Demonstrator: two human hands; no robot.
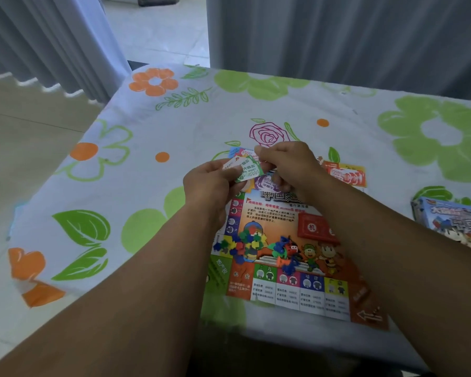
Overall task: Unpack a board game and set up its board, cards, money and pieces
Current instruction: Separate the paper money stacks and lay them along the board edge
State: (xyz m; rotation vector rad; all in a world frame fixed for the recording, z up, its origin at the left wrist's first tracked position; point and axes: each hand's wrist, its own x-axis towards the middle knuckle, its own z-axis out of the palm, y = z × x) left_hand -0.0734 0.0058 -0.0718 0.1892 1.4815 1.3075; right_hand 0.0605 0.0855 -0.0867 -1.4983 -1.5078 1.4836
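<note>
Right edge of the frame: blue printed cardboard game box point(454, 221), flat on the counter point(147, 164), cut off by the frame border; inside not visible.

Centre to lower centre: multicoloured paper game board point(283, 289), spread flat on the counter's white cloth with green and orange flowers. On the board, right of its middle: red card stack point(314, 227). Lower left of its middle: heap of small red, blue, green and yellow plastic pieces point(239, 246), with a looser second cluster point(287, 258) just to the right.

At the board's upper edge: left hand point(210, 183), fingers and thumb curled round a bundle of green paper money notes point(245, 170); right hand point(288, 164), fingers curled, thumb and fingertips pinching the bundle's right end.

Under the right hand, on the board's upper part: purple notes point(264, 183), partly hidden. Behind both hands: blue and pink notes point(241, 153), mostly hidden. Right of the right hand, on the cloth: red and orange notes point(347, 174) in a stack.

Lower frame: both forearms, covering the board's left edge and part of its right side.

Upper frame: grey pleated curtains point(337, 36), pale tiled floor point(158, 31) between them.
</note>
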